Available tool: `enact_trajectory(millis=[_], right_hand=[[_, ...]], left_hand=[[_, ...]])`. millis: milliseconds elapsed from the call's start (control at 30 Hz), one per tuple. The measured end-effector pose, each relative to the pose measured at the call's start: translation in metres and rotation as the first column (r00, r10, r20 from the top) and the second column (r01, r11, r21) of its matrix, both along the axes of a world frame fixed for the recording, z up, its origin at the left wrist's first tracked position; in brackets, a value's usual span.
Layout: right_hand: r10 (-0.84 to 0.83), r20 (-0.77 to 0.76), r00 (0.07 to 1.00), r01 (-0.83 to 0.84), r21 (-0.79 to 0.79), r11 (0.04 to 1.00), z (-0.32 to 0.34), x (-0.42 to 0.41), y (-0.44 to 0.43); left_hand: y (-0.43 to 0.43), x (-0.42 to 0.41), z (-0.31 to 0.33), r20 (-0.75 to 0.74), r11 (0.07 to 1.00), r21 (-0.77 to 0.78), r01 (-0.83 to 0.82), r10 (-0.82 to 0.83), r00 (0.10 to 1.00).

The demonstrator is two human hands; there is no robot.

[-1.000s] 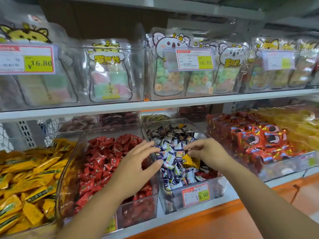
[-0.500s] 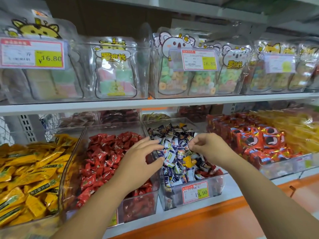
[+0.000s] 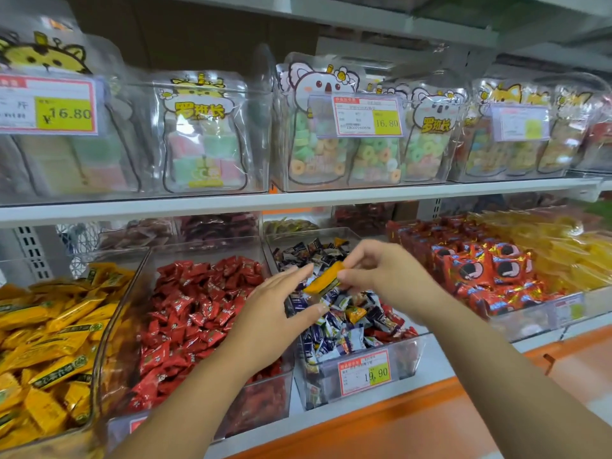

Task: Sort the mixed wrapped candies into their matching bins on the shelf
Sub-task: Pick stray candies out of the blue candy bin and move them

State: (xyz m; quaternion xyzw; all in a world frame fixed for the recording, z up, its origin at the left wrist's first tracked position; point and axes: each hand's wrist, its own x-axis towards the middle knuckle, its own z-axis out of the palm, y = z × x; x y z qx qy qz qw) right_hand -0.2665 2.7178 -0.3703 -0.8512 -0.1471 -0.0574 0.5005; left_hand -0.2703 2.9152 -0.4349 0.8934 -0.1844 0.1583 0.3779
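The right hand (image 3: 381, 276) has its fingers clamped on a yellow wrapped candy (image 3: 323, 281) just above the blue-and-white candy bin (image 3: 318, 387). The left hand (image 3: 275, 313) is spread open beside it. The yellow candy bin (image 3: 102, 356) sits far left, and other strays look unsorted.

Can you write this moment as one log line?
right hand: pinches yellow candy | left hand: open beside it | over: blue-and-white candy bin | next, likely: yellow bin, far left

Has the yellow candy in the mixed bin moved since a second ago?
Yes: the right hand lifted the yellow candy off the pile, upward from the 19.90 price tag.
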Motion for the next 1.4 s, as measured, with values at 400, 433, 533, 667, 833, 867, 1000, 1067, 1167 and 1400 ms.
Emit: enact_trajectory(millis=[400,433,533,667,833,867,1000,1067,1167,1400], right_hand=[[-0.117,-0.018,0.993,0.075,-0.667,0.741,-0.059,0.039,-0.01],[-0.111,-0.027,0.993,0.064,-0.68,0.731,-0.062,0.041,-0.008],[-0.13,-0.06,0.99,0.046,-0.725,0.687,-0.064,0.04,-0.004],[-0.172,-0.014,0.985,0.13,-0.596,0.792,-0.047,0.033,-0.018],[-0.118,0.019,0.993,0.12,-0.218,0.969,-0.003,0.012,-0.022],[-0.062,0.004,0.998,0.062,-0.177,0.982,0.0,0.008,-0.016],[0.125,-0.055,0.991,-0.125,-0.001,0.992,-0.007,0.005,0.018],[0.183,-0.09,0.979,-0.172,0.122,0.978,-0.01,0.007,0.026],[0.315,-0.177,0.932,-0.268,0.248,0.931,-0.01,0.011,0.022],[0.008,-0.019,1.0,-0.017,-0.523,0.852,-0.056,0.044,0.002]], left_hand=[[-0.009,-0.002,0.002,0.2,0.935,-0.354,-0.031,0.108,0.974],[-0.009,-0.003,0.004,0.191,0.899,-0.438,-0.011,0.106,0.976],[-0.008,-0.002,0.009,0.129,0.805,-0.594,0.001,0.094,0.987],[0.002,-0.001,0.012,0.081,0.861,-0.508,-0.014,0.064,0.995],[0.011,0.0,0.021,0.006,0.946,-0.324,-0.021,0.025,1.0],[0.01,-0.002,0.024,0.005,0.955,-0.298,-0.006,0.008,1.0],[0.004,-0.005,0.031,0.001,0.978,-0.177,0.114,-0.115,0.993],[0.006,-0.004,0.03,-0.026,0.984,-0.105,0.146,-0.149,0.988],[0.014,-0.003,0.029,-0.002,0.988,-0.129,0.086,-0.087,0.996],[0.024,-0.006,0.028,-0.021,0.978,-0.204,0.044,-0.049,0.999]])
